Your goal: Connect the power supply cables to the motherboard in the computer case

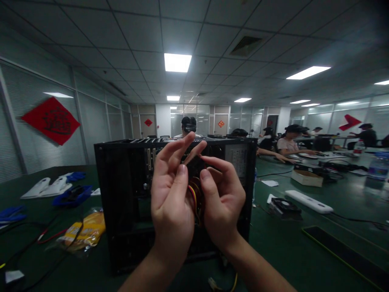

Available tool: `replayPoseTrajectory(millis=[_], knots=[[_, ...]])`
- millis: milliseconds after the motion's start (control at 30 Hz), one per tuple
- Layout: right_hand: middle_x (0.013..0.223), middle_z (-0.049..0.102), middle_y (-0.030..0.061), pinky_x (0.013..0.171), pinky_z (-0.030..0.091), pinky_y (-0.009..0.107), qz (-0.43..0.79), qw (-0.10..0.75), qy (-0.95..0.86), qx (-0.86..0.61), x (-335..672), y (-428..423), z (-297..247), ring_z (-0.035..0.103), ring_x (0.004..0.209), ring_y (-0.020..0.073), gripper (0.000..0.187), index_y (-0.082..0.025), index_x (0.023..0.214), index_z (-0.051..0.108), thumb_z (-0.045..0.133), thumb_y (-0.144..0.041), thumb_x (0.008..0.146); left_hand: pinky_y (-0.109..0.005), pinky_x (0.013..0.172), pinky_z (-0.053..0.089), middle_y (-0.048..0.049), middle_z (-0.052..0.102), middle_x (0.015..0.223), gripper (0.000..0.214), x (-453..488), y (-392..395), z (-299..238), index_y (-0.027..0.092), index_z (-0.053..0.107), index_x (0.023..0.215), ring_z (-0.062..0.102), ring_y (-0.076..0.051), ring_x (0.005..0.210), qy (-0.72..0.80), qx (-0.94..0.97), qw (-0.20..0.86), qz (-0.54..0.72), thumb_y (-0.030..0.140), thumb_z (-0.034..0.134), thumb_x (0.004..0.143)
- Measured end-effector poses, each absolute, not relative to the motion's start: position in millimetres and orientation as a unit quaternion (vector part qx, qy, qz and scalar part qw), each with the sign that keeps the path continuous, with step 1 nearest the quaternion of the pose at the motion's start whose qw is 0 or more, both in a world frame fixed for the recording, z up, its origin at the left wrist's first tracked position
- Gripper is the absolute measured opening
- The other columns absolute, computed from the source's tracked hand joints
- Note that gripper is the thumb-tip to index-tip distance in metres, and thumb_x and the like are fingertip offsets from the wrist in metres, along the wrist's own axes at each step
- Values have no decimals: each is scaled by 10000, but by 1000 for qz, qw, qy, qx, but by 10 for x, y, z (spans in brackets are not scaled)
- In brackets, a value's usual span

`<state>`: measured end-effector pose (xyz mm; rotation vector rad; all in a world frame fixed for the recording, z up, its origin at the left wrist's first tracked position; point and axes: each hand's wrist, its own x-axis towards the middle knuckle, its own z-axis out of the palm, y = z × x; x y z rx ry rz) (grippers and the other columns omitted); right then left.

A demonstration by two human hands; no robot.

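Wiring work at the open computer case [121, 194], by the look of it partway through: side panel off, case upright on the green table [304, 251], interior dark and hard to read. Held a red, yellow and black wire bundle [192, 196] up in front of the case opening, between the two hands, with its end hidden behind the fingers. Could not tell whether any plug was seated. Judged the cabling unfinished, going by the loose bundle and by a cooling fan [284, 206] lying out on the table to the right, apart from the case. Had the right hand [223, 202] wrapped round the bundle, thumb up, forefinger hooked across the top. Had the left hand [172, 202] half open, fingers straight and splayed upward, thumb laid alongside the wires, steadying more than gripping. Left a clear bag of yellow packets [86, 232] and blue gloves [71, 194] untouched on the table, left of the case.
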<state>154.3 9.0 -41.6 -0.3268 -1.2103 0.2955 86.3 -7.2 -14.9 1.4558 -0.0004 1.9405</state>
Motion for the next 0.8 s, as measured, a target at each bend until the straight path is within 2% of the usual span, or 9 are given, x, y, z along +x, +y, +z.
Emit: replayPoseTrajectory(millis=[67, 167, 267, 400, 600, 800], knots=[[723, 621, -23, 526, 473, 218, 145, 808, -550, -152, 1538, 83, -396, 569, 583, 111, 131, -219, 1059, 639, 593, -227, 937, -485, 1105, 482, -41, 615, 1363, 268, 882, -79, -158, 269, 596, 1162, 586, -267, 1273, -4, 572, 335, 749, 231, 369, 1024], [763, 635, -13, 550, 496, 219, 162, 819, -527, -158, 1531, 68, -373, 594, 627, 118, 85, -211, 998, 626, 602, -240, 921, -517, 1107, 469, -66, 591, 1390, 438, 898, -80, -175, 268, 600, 1182, 560, -297, 1298, -8, 592, 324, 737, 498, 252, 1046], [765, 633, -16, 550, 503, 221, 189, 819, -519, -154, 1531, 50, -364, 613, 642, 126, 71, -218, 989, 605, 588, -250, 928, -499, 1098, 475, -61, 568, 1411, 532, 901, -62, -206, 280, 599, 1202, 560, -297, 1292, -3, 609, 303, 733, 622, 239, 1010], [819, 645, -7, 592, 531, 247, 189, 811, -532, -155, 1533, 29, -372, 640, 689, 142, 86, -229, 1020, 595, 581, -245, 936, -463, 1082, 480, -63, 574, 1376, 593, 901, -19, -248, 281, 608, 1211, 592, -271, 1225, 12, 615, 258, 745, 689, 248, 977], [826, 651, -7, 590, 526, 236, 170, 812, -539, -147, 1497, 36, -415, 636, 687, 130, 96, -235, 1035, 607, 583, -225, 943, -401, 987, 513, -67, 587, 1261, 669, 920, 29, -278, 270, 610, 1193, 614, -227, 1079, 12, 589, 202, 782, 707, 158, 966], [772, 650, -22, 562, 516, 197, 174, 824, -516, -154, 1473, 35, -417, 630, 637, 104, 92, -217, 1020, 629, 602, -201, 934, -412, 993, 474, -72, 504, 1343, 619, 929, 131, -322, 277, 534, 1265, 563, -251, 1132, 36, 604, 84, 792, 702, 192, 971]])
